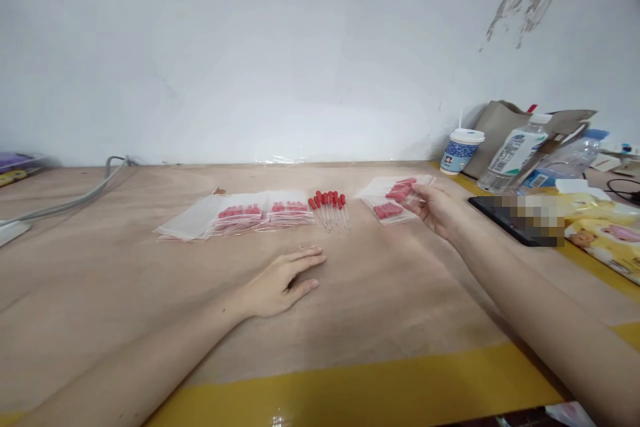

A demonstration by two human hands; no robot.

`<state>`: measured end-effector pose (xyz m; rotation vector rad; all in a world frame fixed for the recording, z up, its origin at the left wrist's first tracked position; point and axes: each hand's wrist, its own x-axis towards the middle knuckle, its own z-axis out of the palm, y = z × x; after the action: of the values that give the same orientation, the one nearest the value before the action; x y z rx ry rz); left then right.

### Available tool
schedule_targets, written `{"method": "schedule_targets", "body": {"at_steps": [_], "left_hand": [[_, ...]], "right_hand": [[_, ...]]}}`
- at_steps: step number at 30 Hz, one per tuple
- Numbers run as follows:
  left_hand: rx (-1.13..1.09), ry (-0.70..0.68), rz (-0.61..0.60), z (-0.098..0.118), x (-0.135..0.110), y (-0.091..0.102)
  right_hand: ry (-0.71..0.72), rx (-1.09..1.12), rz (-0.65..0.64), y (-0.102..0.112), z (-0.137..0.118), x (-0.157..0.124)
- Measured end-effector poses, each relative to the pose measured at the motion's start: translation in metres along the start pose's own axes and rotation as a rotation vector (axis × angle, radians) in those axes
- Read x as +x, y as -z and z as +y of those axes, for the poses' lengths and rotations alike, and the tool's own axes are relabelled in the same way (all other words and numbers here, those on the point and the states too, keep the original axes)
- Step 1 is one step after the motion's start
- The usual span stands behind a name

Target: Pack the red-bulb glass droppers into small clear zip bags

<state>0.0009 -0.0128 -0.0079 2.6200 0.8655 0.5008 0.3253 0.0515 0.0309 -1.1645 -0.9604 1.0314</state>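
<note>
My left hand [277, 285] lies on the brown-covered table with its fingers stretched out and apart, holding nothing. In front of it is a small loose bunch of red-headed pieces [330, 203] with thin pale stems. My right hand [434, 209] pinches a small clear plastic bag [403, 185] with red pieces inside. That bag is over another bag of red pieces [388, 211] on the table. Left of the loose bunch lie two stacks of filled bags, the nearer stack [289, 208] and the farther stack [240, 213]. Flat whitish bags [187, 219] fan out at the left end.
On the right stand a blue paper cup [460, 152], a water bottle [515, 155] and a grey-brown bag [493, 130]. A dark phone [505, 217] lies beside a yellow packet [607, 240]. A grey cable [85, 199] crosses the left side. Behind is a white wall [250, 53].
</note>
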Motion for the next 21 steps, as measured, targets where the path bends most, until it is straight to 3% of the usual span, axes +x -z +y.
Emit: {"method": "schedule_targets", "body": {"at_steps": [3, 7, 10, 12, 15, 17, 19, 21], "left_hand": [[0.002, -0.012, 0.006, 0.0, 0.0, 0.0], [0.006, -0.008, 0.005, 0.0, 0.0, 0.001], [0.009, -0.008, -0.001, 0.0, -0.001, 0.002], [0.01, -0.007, 0.001, -0.001, -0.001, 0.002], [0.013, -0.007, 0.0, 0.001, -0.001, 0.0], [0.019, -0.02, 0.028, 0.003, 0.0, 0.0], [0.061, -0.037, 0.152, 0.001, 0.002, 0.003], [0.16, -0.021, 0.38, -0.008, 0.003, 0.01]], "right_hand": [[-0.045, 0.032, 0.012, -0.017, 0.024, 0.014], [-0.054, 0.014, -0.017, -0.035, 0.051, 0.012], [-0.11, -0.106, -0.002, -0.031, 0.049, 0.003], [-0.129, -0.348, 0.032, -0.021, 0.039, -0.002], [0.109, -0.813, 0.18, -0.007, 0.026, -0.006], [0.329, -0.968, 0.268, -0.007, 0.022, -0.008], [0.452, -0.983, 0.227, -0.017, 0.024, -0.01], [0.51, -0.989, 0.075, -0.033, 0.027, -0.012]]}}
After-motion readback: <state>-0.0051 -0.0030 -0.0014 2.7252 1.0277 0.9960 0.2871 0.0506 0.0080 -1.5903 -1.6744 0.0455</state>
